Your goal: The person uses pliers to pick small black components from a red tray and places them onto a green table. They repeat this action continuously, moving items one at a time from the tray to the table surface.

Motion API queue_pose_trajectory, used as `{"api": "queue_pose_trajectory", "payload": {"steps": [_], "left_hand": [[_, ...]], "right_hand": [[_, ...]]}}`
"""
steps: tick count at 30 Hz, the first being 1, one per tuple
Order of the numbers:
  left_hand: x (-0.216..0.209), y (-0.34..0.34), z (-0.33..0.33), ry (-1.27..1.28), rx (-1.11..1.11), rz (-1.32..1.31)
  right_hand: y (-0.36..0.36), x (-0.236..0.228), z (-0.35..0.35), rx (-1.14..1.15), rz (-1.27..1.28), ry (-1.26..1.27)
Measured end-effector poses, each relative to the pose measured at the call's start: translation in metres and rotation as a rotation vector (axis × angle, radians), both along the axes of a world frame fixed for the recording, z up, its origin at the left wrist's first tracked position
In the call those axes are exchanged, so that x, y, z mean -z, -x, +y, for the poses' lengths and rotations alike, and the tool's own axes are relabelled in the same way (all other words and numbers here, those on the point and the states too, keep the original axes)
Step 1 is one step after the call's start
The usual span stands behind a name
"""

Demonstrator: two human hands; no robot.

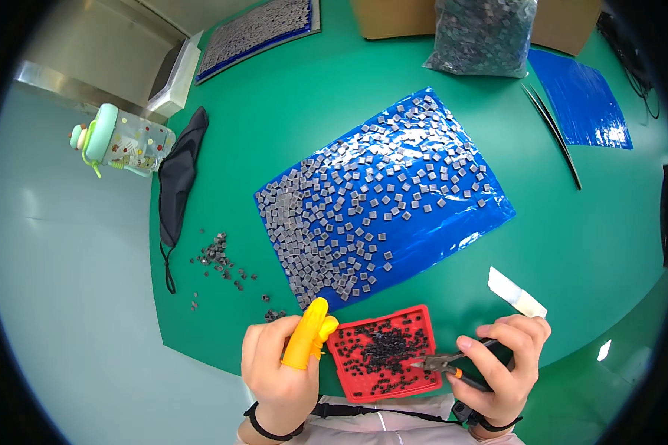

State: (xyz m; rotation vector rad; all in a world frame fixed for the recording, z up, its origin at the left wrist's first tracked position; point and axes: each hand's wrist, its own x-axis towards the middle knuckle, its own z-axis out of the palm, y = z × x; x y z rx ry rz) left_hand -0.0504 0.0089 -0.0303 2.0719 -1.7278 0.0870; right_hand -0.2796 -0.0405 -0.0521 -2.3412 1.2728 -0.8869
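My left hand is at the left side of a shallow red tray, with yellow finger cots on its thumb and index finger. Those two fingers are pinched together, and whatever lies between them is too small to make out. Small black pieces are scattered in the tray, heaped thickest in its middle. My right hand grips a pair of nippers with black and orange handles, their tip over the tray's right part. Beyond the tray, a blue film sheet carries many small grey square pieces.
Loose dark bits lie at left near a black face mask and a clear bottle. Tweezers, another blue sheet, a filled plastic bag and a cardboard box stand farther back. A white-bladed tool lies beyond my right hand.
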Motion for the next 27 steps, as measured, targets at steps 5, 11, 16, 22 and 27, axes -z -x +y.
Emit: {"api": "queue_pose_trajectory", "payload": {"steps": [5,11,16,22,27], "left_hand": [[0.002,0.005,-0.004,-0.069,0.023,-0.105],[0.002,0.009,-0.004,-0.120,-0.011,-0.165],[0.006,0.010,-0.006,-0.071,-0.002,-0.144],[0.007,0.009,-0.003,-0.073,-0.052,-0.143],[0.012,-0.012,0.005,0.051,-0.122,-0.135]], "right_hand": [[0.004,0.000,0.000,-0.024,-0.025,-0.028],[0.004,-0.001,0.000,-0.024,-0.010,-0.043],[0.002,0.001,0.000,-0.022,-0.006,-0.036],[0.003,-0.001,0.000,-0.055,0.000,-0.030],[0.001,0.001,-0.001,-0.057,-0.013,-0.031]]}}
